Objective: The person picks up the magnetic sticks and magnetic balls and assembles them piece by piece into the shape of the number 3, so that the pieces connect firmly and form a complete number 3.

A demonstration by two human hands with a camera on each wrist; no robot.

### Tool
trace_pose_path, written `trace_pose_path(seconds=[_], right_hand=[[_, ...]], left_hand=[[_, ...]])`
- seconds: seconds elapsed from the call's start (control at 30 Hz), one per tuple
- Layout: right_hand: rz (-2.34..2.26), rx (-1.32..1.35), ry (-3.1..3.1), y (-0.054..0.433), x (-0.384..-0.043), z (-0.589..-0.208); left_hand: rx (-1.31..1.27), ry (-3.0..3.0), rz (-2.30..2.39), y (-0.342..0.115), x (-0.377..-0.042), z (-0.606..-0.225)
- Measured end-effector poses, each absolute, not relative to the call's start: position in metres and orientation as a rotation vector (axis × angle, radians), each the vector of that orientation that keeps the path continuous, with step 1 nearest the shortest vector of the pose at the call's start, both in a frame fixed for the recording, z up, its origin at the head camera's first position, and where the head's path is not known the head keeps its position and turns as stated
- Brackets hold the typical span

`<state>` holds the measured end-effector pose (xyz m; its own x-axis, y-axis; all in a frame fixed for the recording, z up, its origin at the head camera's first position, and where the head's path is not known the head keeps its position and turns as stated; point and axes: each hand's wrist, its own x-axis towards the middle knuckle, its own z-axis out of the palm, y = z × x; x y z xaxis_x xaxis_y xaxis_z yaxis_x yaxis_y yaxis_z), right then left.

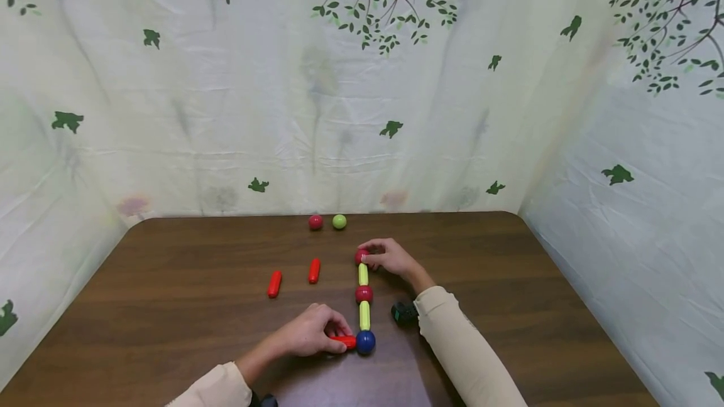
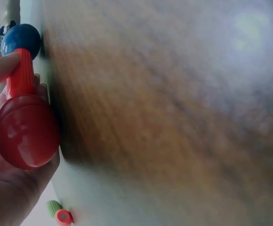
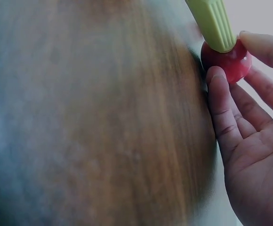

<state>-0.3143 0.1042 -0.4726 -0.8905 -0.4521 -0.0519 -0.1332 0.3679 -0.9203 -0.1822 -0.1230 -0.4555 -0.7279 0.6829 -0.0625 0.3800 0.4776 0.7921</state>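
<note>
A chain of toy balls and rods lies on the table: a blue ball (image 1: 366, 342) nearest me, a yellow-green rod (image 1: 364, 316), a middle red ball (image 1: 364, 294), another yellow-green rod (image 1: 363, 274) and a far red ball (image 1: 360, 257). My left hand (image 1: 311, 331) pinches a red rod (image 2: 21, 77) between thumb and fingers, its end against the blue ball. A red ball (image 2: 27, 133) on that rod's other end sits by the palm; the head view hides it. My right hand (image 1: 390, 257) pinches the far red ball between thumb and fingers.
Two loose red rods (image 1: 274, 284) lie left of the chain. A red ball (image 1: 315, 222) and a green ball (image 1: 339, 222) rest near the back edge of the brown wooden table (image 1: 186, 256). Leaf-patterned cloth (image 1: 271, 112) hangs behind it.
</note>
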Motion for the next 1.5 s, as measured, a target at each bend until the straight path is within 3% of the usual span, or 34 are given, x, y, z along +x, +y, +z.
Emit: trace_pose_path(seconds=[0.43,1.13,1.5], right_hand=[[-1.561,-0.492,2.345,0.114,-0.313,-0.474],[-1.923,-0.153,1.862,0.119,-0.271,-0.471],[-1.874,-0.021,1.975,0.108,-0.269,-0.468]], left_hand=[[0.894,2.346,1.145,-0.116,-0.183,-0.457],[0.928,2.353,1.151,-0.121,-0.183,-0.455],[0.93,2.355,1.123,-0.121,-0.184,-0.455]])
